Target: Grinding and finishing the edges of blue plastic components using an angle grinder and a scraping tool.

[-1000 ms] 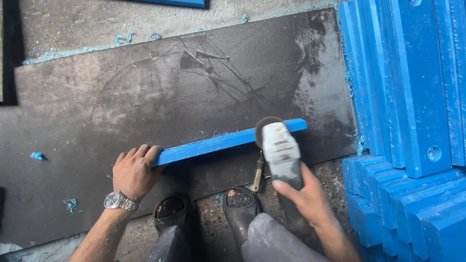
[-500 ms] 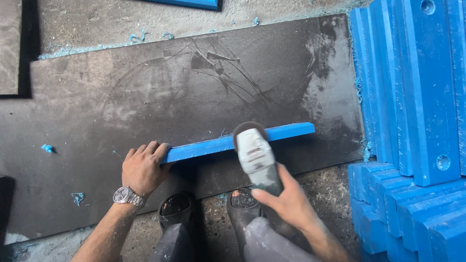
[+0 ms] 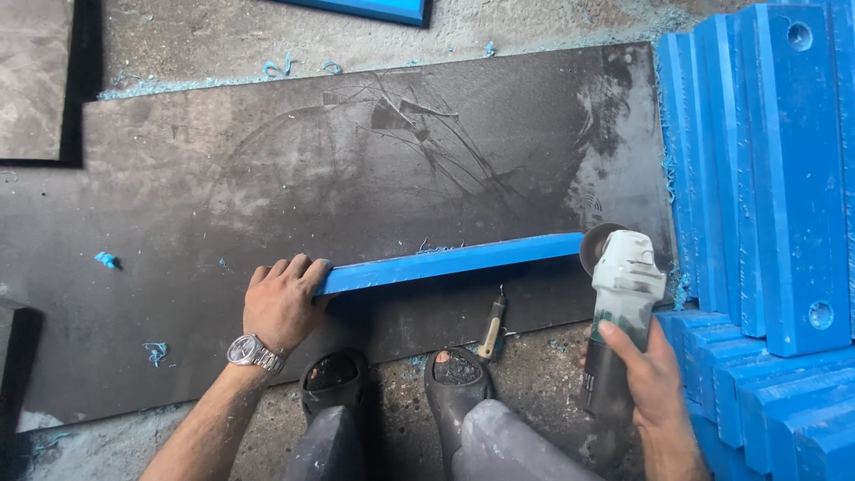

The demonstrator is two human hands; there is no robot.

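A long blue bar (image 3: pixel 454 261) stands on edge on a dark scratched board (image 3: pixel 356 178). My left hand (image 3: pixel 283 303), with a wristwatch, clamps down over the bar's left end. My right hand (image 3: pixel 655 383) grips the dark body of an angle grinder (image 3: pixel 621 303). Its grey head and disc sit just past the bar's right end, close to it; whether the disc touches the bar I cannot tell.
A stack of blue slabs with holes (image 3: pixel 775 178) fills the right side, more blue blocks (image 3: pixel 766 401) below it. A small hand tool (image 3: pixel 492 326) lies on the floor by my two shoes (image 3: pixel 392 383). Blue shavings (image 3: pixel 107 260) dot the board.
The grinder has travelled right along the bar, from about two thirds along it to past its right end. My left hand stays on the left end.
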